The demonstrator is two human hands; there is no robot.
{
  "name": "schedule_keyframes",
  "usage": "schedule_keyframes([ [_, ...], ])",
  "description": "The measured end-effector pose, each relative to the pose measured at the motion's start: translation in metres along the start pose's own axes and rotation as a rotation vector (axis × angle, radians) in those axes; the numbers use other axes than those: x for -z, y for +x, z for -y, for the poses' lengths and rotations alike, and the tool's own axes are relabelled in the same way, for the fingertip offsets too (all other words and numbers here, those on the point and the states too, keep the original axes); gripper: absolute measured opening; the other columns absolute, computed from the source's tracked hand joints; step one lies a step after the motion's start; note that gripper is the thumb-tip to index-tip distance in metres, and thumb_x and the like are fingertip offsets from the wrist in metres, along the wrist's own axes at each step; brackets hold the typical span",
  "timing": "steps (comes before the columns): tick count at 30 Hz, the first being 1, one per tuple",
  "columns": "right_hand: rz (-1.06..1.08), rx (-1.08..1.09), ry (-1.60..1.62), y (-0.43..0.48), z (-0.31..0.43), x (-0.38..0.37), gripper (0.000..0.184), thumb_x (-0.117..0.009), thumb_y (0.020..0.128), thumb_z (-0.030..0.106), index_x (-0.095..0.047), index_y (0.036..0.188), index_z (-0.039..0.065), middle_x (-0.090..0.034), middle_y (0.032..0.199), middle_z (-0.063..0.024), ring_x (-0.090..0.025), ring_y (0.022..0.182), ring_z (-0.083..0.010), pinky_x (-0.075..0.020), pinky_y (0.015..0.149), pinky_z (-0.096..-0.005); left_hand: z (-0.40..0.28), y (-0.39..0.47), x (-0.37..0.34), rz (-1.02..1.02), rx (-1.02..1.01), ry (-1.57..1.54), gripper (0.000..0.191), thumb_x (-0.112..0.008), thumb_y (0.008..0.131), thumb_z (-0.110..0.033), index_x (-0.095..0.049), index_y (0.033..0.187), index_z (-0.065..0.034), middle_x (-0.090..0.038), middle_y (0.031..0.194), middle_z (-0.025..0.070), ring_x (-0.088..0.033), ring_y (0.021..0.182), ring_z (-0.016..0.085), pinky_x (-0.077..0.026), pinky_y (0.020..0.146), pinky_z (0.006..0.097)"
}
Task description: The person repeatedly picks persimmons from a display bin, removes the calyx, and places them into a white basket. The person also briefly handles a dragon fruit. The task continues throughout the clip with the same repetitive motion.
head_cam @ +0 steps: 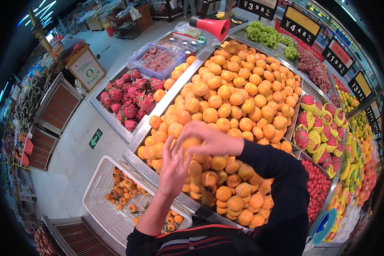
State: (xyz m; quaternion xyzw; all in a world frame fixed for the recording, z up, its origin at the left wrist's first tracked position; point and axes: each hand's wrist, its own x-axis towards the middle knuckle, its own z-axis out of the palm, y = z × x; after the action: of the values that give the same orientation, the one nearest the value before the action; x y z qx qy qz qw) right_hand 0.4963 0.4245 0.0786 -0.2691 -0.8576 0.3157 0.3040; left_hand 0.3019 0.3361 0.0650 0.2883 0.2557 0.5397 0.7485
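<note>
My right hand (211,138) reaches in from the right above the sloping fruit bin, its fingers curled around an orange-coloured fruit (191,142). Motion blurs that hand, so the fruit's kind is hard to make out. Just left of it and slightly lower, my left hand (172,171) is raised with fingers apart and nothing in it; its fingertips come close to the held fruit. Behind both hands rises a large heap of mandarins (236,98). Nearer to me lie persimmons (235,204), partly covered by my right forearm.
A white plastic crate (104,204) with small persimmons (124,188) stands low on the left. Dragon fruit (129,96) fills a neighbouring bin. A red megaphone (214,28) sits at the far corner. Netted dragon fruit (321,128), cherry tomatoes (315,185) and a blue basin (323,225) are right.
</note>
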Motion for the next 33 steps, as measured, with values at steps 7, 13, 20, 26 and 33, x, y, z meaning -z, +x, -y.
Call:
schedule_keyframes([
  [7, -0.672, -0.323, -0.181, 0.029, -0.158, 0.128, 0.058, -0.077, 0.079, 0.023, -0.049, 0.125, 0.001, -0.05, 0.125, -0.0166, -0.048, 0.121, -0.0297, -0.0373, 0.107, -0.0375, 0.005, -0.049, 0.044, -0.143, 0.118, 0.172, 0.051, -0.059, 0.093, -0.019, -0.04, 0.139, -0.0032, -0.042, 0.145, 0.015, -0.038, 0.14, 0.031, -0.037, 0.113, 0.0449],
  [13, -0.629, -0.7, -0.007, 0.027, -0.249, 0.15, 0.032, -0.061, 0.092, 0.021, -0.053, 0.116, 0.002, -0.062, 0.109, -0.0169, -0.06, 0.105, -0.0294, -0.0434, 0.098, -0.038, 0.007, -0.11, 0.096, -0.389, 0.125, 0.204, 0.039, -0.059, 0.092, -0.015, -0.049, 0.127, -0.0011, -0.05, 0.134, 0.0132, -0.048, 0.131, 0.031, -0.046, 0.104, 0.0437],
  [20, -0.703, -0.56, -0.484, 0.02, -0.271, 0.159, 0.035, -0.055, 0.094, 0.03, -0.057, 0.12, 0.007, -0.059, 0.121, -0.0234, -0.056, 0.115, -0.0371, -0.0423, 0.099, -0.0442, 0.01, -0.131, 0.111, -0.468, 0.168, 0.161, 0.035, -0.059, 0.093, -0.017, -0.051, 0.123, -0.0017, -0.053, 0.128, 0.0133, -0.055, 0.124, 0.03, -0.05, 0.098, 0.0417],
  [26, -0.491, -0.339, -0.694, 0.06, -0.224, 0.145, 0.043, -0.058, 0.096, 0.032, -0.056, 0.126, 0.001, -0.058, 0.122, -0.0184, -0.052, 0.115, -0.0338, -0.039, 0.102, -0.0441, 0.032, -0.174, 0.165, -0.568, 0.135, 0.331, 0.03, -0.06, 0.095, -0.017, -0.055, 0.122, -0.0036, -0.06, 0.118, 0.0078, -0.06, 0.116, 0.021, -0.051, 0.09, 0.0358],
  [33, -0.116, -0.078, -0.242, 0.063, 0.015, -0.05, 0.016, -0.06, 0.092, 0.006, -0.062, 0.106, 0.001, -0.062, 0.106, -0.0102, -0.057, 0.094, -0.0189, -0.0453, 0.087, -0.0308, 0.082, -0.29, 0.283, -1.099, 0.467, 0.236, 0.027, -0.062, 0.091, -0.027, -0.059, 0.113, -0.0117, -0.06, 0.108, 0.0011, -0.06, 0.102, 0.016, -0.049, 0.083, 0.0324],
])
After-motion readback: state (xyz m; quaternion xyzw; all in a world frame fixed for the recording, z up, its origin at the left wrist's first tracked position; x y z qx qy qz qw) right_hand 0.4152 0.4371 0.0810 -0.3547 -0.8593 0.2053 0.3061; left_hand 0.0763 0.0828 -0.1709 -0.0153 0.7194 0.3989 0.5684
